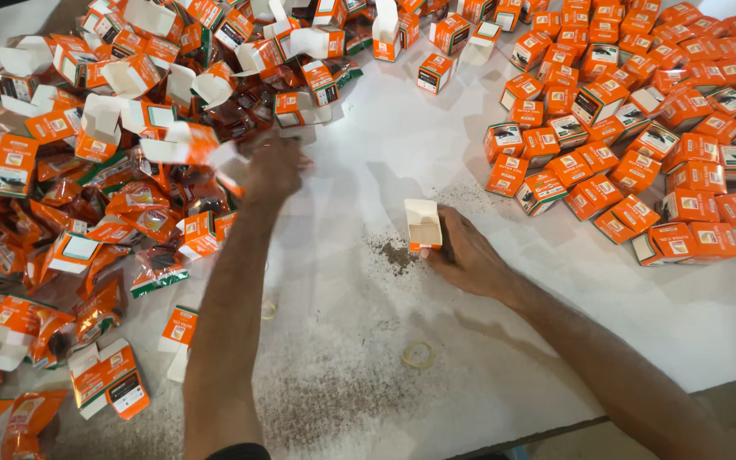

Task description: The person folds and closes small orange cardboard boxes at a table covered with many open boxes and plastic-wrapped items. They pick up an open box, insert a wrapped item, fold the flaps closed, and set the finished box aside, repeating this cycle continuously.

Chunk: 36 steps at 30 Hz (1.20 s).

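Fingers (449, 243) of my right hand (470, 255) clasp an open box (423, 226); left hand (273, 170) closes blurrily on a pouch (215, 162) ahead. Filling step; next needs aligning.

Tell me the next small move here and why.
Probably draw the left hand back with one shiny orange foil pouch toward the open orange-and-white cardboard box. The right hand holds that box upright, flap open, apparently empty, while the left hand reaches into the pouch pile.
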Motion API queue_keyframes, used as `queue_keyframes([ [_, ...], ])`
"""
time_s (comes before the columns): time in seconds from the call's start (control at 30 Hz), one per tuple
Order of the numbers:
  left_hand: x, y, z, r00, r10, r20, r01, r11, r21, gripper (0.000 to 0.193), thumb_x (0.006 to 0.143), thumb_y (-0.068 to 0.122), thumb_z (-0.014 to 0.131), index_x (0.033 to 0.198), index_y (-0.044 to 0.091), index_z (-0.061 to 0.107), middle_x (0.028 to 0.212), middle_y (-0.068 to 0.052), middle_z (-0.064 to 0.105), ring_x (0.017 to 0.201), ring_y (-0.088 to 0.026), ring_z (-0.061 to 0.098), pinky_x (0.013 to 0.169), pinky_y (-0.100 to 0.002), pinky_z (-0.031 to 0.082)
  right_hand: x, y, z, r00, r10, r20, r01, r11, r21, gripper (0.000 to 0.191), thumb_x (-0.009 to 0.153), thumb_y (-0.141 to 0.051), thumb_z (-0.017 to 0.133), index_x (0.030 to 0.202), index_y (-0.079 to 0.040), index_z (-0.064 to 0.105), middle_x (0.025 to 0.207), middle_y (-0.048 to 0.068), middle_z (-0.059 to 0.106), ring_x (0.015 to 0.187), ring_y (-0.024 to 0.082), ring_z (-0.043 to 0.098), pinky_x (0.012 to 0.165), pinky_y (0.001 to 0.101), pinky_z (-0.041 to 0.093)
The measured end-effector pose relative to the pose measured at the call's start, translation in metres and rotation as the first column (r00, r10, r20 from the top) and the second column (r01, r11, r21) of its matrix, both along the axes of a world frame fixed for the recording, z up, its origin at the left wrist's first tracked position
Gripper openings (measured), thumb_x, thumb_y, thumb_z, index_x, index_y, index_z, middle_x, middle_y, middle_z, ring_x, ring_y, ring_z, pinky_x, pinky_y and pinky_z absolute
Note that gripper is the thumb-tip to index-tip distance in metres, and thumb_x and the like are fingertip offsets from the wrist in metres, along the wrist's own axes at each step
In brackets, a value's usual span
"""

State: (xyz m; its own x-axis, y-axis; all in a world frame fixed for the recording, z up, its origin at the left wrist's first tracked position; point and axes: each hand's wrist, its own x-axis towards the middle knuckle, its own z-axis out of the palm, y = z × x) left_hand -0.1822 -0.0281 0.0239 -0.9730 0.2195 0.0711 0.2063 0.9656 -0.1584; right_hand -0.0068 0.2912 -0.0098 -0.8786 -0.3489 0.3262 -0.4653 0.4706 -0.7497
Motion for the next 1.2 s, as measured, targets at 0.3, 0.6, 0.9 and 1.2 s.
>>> queue_keyframes([
  [0.3, 0.131, 0.063, -0.008, 0.897, -0.317, -0.309, 0.425, 0.425, 0.799, 0.033, 0.073, -0.006, 0.073, 0.100, 0.000, 0.055, 0.100, -0.016, 0.060, 0.079, -0.029, 0.065, 0.068, -0.043, 0.055, 0.012, -0.002, 0.006, 0.994, 0.054, 0.100, -0.039, 0.989, -0.141, 0.050, 0.076, -0.016, 0.089, 0.120, -0.004, 0.067, 0.099, 0.009, 0.064, 0.083, 0.022, 0.062, 0.074, 0.0337, 0.053],
  [0.6, 0.212, 0.091, -0.020, 0.591, -0.449, -0.670, 0.802, 0.416, 0.429, 0.042, 0.078, -0.006, 0.076, 0.114, -0.001, 0.055, 0.125, -0.021, 0.062, 0.132, -0.047, 0.057, 0.111, -0.056, 0.050, 0.023, -0.015, 0.002, 0.995, 0.104, -0.001, -0.104, 0.989, -0.109, 0.046, 0.072, -0.011, 0.087, 0.112, -0.004, 0.065, 0.099, 0.009, 0.067, 0.084, 0.024, 0.068, 0.074, 0.0360, 0.056],
  [0.9, 0.221, 0.102, -0.022, 0.780, -0.360, -0.513, 0.611, 0.619, 0.495, 0.030, 0.087, 0.013, 0.076, 0.114, 0.012, 0.063, 0.140, -0.024, 0.046, 0.143, -0.058, 0.030, 0.117, -0.072, 0.018, 0.031, -0.017, 0.012, 0.993, 0.098, -0.071, -0.100, 0.995, -0.016, 0.050, 0.076, -0.015, 0.088, 0.118, -0.004, 0.063, 0.107, 0.012, 0.066, 0.097, 0.034, 0.066, 0.082, 0.0427, 0.055],
  [1.2, 0.197, 0.111, -0.034, 0.990, -0.111, 0.090, -0.067, 0.193, 0.979, 0.043, 0.090, 0.012, 0.072, 0.124, -0.004, 0.052, 0.127, -0.021, 0.052, 0.096, -0.025, 0.060, 0.081, -0.036, 0.054, 0.037, -0.020, 0.002, 0.998, 0.057, 0.022, -0.054, 0.993, -0.101, 0.062, 0.080, -0.017, 0.084, 0.132, -0.005, 0.053, 0.118, 0.011, 0.067, 0.108, 0.034, 0.068, 0.089, 0.0422, 0.056],
])
